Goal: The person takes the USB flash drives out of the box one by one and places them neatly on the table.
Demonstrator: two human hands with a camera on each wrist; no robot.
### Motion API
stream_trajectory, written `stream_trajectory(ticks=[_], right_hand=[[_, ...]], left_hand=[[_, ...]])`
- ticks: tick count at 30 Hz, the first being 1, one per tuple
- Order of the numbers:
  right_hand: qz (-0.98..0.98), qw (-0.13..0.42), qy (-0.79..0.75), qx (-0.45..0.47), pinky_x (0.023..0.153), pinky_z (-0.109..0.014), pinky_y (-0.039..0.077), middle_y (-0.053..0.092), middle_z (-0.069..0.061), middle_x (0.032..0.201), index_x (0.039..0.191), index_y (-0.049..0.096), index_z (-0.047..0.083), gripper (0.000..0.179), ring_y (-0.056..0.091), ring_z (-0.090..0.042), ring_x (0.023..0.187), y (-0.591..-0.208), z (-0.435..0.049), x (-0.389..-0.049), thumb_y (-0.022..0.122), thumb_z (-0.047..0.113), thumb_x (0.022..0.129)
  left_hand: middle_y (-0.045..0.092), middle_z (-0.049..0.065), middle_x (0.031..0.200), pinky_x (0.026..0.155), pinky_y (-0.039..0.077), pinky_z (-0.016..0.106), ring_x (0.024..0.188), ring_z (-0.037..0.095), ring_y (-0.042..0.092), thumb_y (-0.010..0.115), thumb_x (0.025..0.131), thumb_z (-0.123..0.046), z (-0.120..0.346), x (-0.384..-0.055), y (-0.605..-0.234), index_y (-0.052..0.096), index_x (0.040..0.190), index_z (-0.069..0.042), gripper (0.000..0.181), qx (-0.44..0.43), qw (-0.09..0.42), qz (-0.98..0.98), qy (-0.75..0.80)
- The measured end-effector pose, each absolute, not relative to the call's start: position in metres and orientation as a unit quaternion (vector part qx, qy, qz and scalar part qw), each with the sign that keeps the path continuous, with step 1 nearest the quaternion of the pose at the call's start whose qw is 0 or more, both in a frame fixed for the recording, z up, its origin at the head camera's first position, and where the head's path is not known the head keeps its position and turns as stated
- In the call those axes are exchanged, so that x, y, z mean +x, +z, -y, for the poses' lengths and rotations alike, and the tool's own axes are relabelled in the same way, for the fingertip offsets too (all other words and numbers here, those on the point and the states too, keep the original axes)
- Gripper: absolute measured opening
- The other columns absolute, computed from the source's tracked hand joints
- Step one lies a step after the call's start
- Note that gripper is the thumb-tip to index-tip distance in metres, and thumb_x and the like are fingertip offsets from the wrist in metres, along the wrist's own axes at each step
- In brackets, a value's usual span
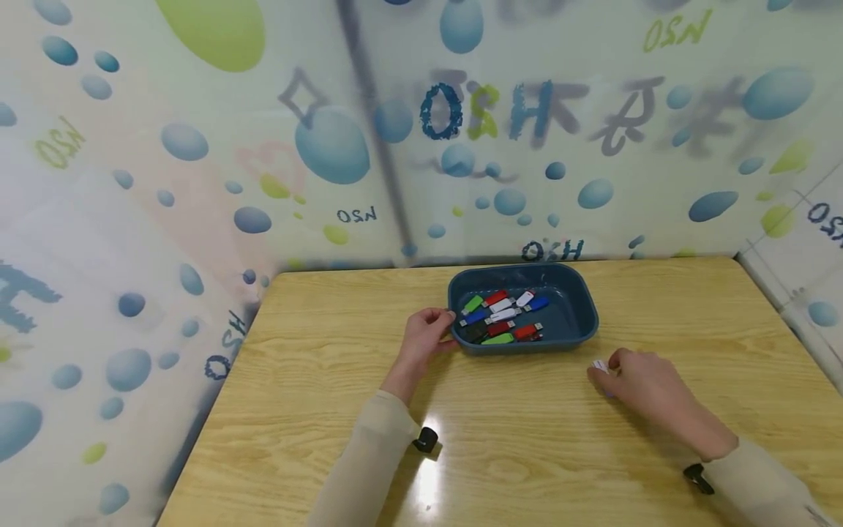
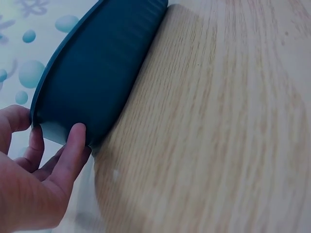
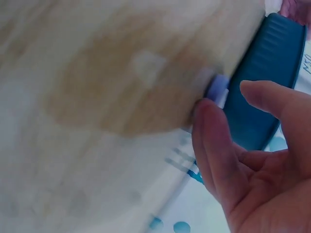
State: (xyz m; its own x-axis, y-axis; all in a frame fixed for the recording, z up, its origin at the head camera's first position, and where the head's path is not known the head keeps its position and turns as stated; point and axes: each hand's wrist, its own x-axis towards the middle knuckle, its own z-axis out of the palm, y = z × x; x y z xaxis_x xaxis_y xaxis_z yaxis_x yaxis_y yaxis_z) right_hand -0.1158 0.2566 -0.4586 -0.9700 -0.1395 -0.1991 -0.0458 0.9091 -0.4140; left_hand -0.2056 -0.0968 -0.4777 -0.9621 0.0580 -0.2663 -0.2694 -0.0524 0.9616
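Note:
My left hand [image 1: 424, 337] holds the left end of a dark teal plastic tray [image 1: 560, 345]. In the left wrist view its fingers [image 2: 75, 138] are at the tray's end wall and rim. Inside the tray lie several USB flash drives, among them a green one [image 1: 473, 304], a blue one [image 1: 538, 302] and a red one [image 1: 525, 331]. Right of the tray's near corner, my right hand [image 1: 648, 384] is low over the table at a white and blue USB flash drive [image 3: 218, 90]. In the right wrist view the drive is by the fingertips, with a gap across to the upper digit.
The tray stands on a light wood-grain table [image 1: 316, 351], close to its back edge. Behind rises a pale wall covering [image 1: 408, 197] with printed drops and letters. Small black devices [image 1: 426, 439] sit at both sleeve cuffs.

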Motion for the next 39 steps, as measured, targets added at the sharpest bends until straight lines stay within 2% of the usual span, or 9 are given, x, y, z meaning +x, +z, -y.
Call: stream_trajectory(ticks=[3, 5, 10, 13, 18, 23, 32, 39], right_hand=[[-0.972, 0.109, -0.206, -0.042, 0.06, -0.042, 0.055, 0.07, -0.008, 0.081, 0.108, 0.068, -0.01, 0.055, 0.065, -0.024, 0.072, -0.451, -0.261, -0.116, 0.061, 0.044, 0.101], [-0.974, 0.085, -0.202, -0.05, 0.06, -0.043, 0.056, 0.072, -0.009, 0.083, 0.109, 0.068, -0.01, 0.052, 0.066, -0.023, 0.071, -0.445, -0.264, -0.117, 0.061, 0.041, 0.102], [-0.976, 0.014, -0.204, -0.072, 0.051, -0.034, 0.047, 0.069, -0.005, 0.08, 0.107, 0.07, -0.006, 0.042, 0.057, -0.015, 0.061, -0.429, -0.267, -0.121, 0.063, 0.035, 0.103], [-0.975, -0.006, -0.206, -0.079, 0.052, -0.034, 0.047, 0.07, -0.005, 0.084, 0.106, 0.071, -0.003, 0.039, 0.058, -0.016, 0.065, -0.42, -0.266, -0.125, 0.063, 0.035, 0.103], [-0.97, -0.014, -0.222, -0.094, 0.063, -0.043, 0.056, 0.072, -0.01, 0.095, 0.11, 0.072, 0.0, 0.034, 0.068, -0.026, 0.081, -0.411, -0.259, -0.132, 0.063, 0.032, 0.104], [-0.961, -0.031, -0.24, -0.131, 0.078, -0.053, 0.059, 0.069, -0.015, 0.106, 0.114, 0.071, -0.001, 0.028, 0.067, -0.032, 0.093, -0.407, -0.248, -0.139, 0.066, 0.025, 0.103], [-0.951, -0.022, -0.236, -0.199, 0.084, -0.055, 0.057, 0.067, -0.016, 0.115, 0.119, 0.071, 0.001, 0.025, 0.065, -0.034, 0.102, -0.409, -0.226, -0.164, 0.069, 0.017, 0.101], [-0.948, -0.003, -0.211, -0.238, 0.085, -0.053, 0.058, 0.068, -0.014, 0.111, 0.118, 0.071, -0.001, 0.023, 0.066, -0.032, 0.1, -0.418, -0.211, -0.184, 0.069, 0.013, 0.099]], left_hand=[[0.06, 0.017, 0.131, 0.085, 0.063, 0.046, 0.096, 0.019, 0.064, 0.065, 0.102, -0.018, 0.096, -0.205, -0.478, 0.062, 0.112, 0.005, 0.025, -0.076, 0.117, -0.679, 0.721], [0.06, 0.017, 0.13, 0.086, 0.063, 0.046, 0.096, 0.019, 0.064, 0.065, 0.102, -0.018, 0.096, -0.204, -0.477, 0.062, 0.113, 0.004, 0.026, -0.076, 0.118, -0.679, 0.721], [0.062, 0.015, 0.124, 0.086, 0.063, 0.044, 0.097, 0.019, 0.064, 0.064, 0.102, -0.018, 0.096, -0.204, -0.474, 0.063, 0.113, 0.004, 0.025, -0.077, 0.115, -0.681, 0.719], [0.062, 0.015, 0.121, 0.086, 0.063, 0.043, 0.097, 0.02, 0.065, 0.064, 0.102, -0.018, 0.097, -0.203, -0.475, 0.062, 0.112, 0.004, 0.024, -0.077, 0.116, -0.681, 0.719], [0.062, 0.015, 0.12, 0.085, 0.063, 0.043, 0.098, 0.021, 0.064, 0.063, 0.103, -0.016, 0.096, -0.202, -0.474, 0.062, 0.111, 0.004, 0.022, -0.076, 0.117, -0.678, 0.722], [0.063, 0.014, 0.117, 0.086, 0.063, 0.044, 0.097, 0.02, 0.064, 0.063, 0.102, -0.017, 0.097, -0.202, -0.472, 0.062, 0.112, 0.004, 0.024, -0.077, 0.117, -0.68, 0.72], [0.063, 0.01, 0.113, 0.087, 0.062, 0.045, 0.096, 0.018, 0.064, 0.065, 0.102, -0.019, 0.097, -0.202, -0.473, 0.063, 0.111, 0.002, 0.023, -0.076, 0.118, -0.681, 0.719], [0.063, 0.011, 0.111, 0.088, 0.062, 0.047, 0.096, 0.018, 0.065, 0.065, 0.102, -0.018, 0.098, -0.202, -0.473, 0.063, 0.111, 0.001, 0.022, -0.076, 0.122, -0.678, 0.721]])
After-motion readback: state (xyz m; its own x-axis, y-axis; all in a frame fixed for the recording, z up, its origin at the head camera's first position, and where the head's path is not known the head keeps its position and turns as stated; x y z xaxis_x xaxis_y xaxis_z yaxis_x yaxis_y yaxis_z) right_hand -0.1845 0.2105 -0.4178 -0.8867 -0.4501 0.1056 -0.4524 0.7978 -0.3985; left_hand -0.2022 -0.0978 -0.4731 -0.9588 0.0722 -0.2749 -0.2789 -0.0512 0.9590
